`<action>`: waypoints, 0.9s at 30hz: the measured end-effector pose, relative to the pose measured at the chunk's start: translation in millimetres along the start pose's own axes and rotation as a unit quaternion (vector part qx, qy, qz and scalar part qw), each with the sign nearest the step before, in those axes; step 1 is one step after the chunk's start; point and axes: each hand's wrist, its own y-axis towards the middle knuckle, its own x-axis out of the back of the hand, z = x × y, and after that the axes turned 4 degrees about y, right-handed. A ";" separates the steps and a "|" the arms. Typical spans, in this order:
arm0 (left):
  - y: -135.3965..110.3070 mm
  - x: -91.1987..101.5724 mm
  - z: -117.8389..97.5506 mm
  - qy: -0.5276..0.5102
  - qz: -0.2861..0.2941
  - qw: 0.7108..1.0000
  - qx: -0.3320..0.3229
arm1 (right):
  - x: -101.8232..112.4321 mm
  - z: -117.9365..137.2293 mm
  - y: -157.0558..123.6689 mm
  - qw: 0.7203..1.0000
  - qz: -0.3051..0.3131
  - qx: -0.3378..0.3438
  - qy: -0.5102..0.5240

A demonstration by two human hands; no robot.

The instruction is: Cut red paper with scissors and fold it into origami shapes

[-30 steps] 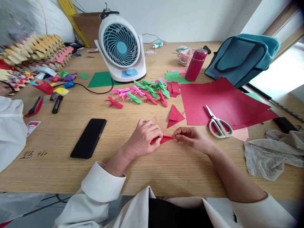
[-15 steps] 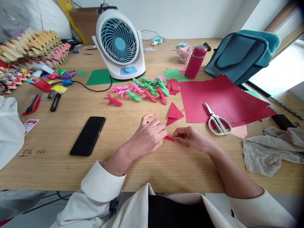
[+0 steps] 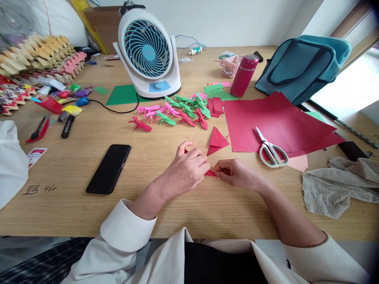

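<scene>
Between my hands is a narrow folded piece of red paper (image 3: 210,173), mostly hidden under my left hand (image 3: 189,167). The fingers of that hand are curled over the paper, and a bit of red shows beyond its index finger. At the strip's pointed right end, my right hand (image 3: 233,172) pinches the tip between thumb and fingers. Just beyond them lies a red folded paper triangle (image 3: 218,141). Farther back, several folded paper figures (image 3: 174,112) in pink, green and red are grouped together.
Scissors (image 3: 271,152) rest on large red sheets (image 3: 275,122) at the right. A black phone (image 3: 109,169) lies to the left. Behind stand a fan (image 3: 149,51), a red thermos (image 3: 244,75) and a teal bag (image 3: 302,69). A crumpled cloth (image 3: 334,185) is at the right edge.
Both hands stay almost where they were on the red paper, the right having shifted very slightly. A dark checked cloth now shows below the table at lower left.
</scene>
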 end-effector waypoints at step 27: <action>-5.7 -18.7 6.9 -0.109 -0.031 0.985 0.127 | -12.5 -11.9 3.7 0.989 -0.066 -0.010 0.129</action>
